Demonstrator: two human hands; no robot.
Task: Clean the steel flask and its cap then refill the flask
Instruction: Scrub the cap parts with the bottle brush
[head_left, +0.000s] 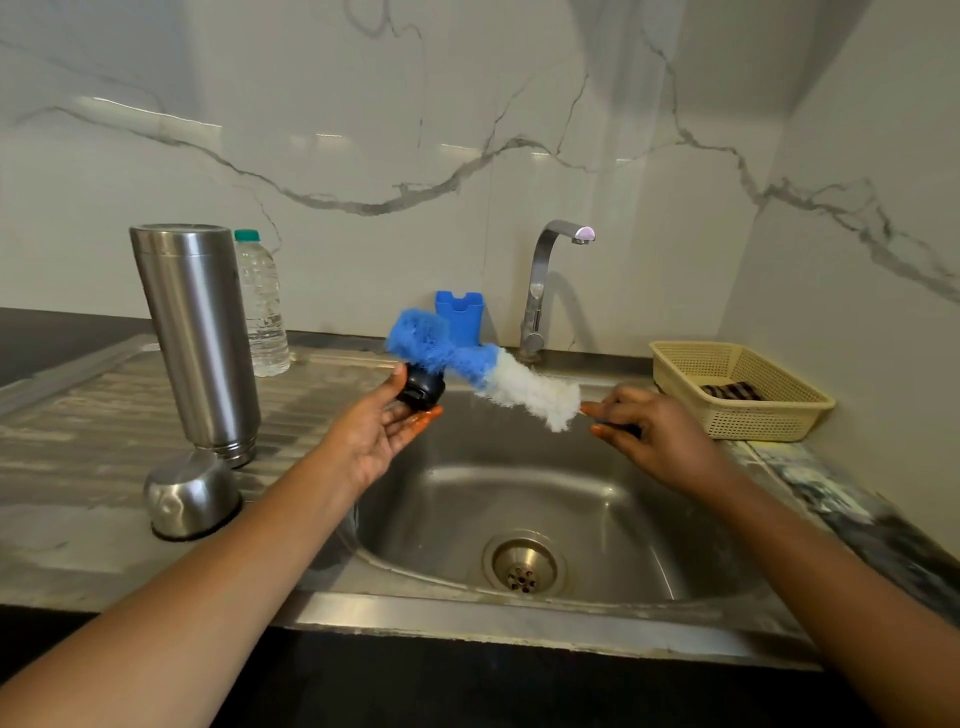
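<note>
Steel flask (195, 338) stands left of the sink (467, 618), clear of the scrubbing. Above the sink, the left hand (371, 441)'s grip holds the black cap (422, 392) and the right hand (654, 441)'s grip pinches the brush (511, 387), so drips likely fall in.

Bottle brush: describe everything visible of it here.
The bottle brush has fluffy bristles, blue toward the tip and white toward the handle. It is held above the sink, slanting down toward the right hand. Its blue tip splays against the black cap gripped in the left hand. The right hand pinches the dark handle, mostly hidden by its fingers.
</note>
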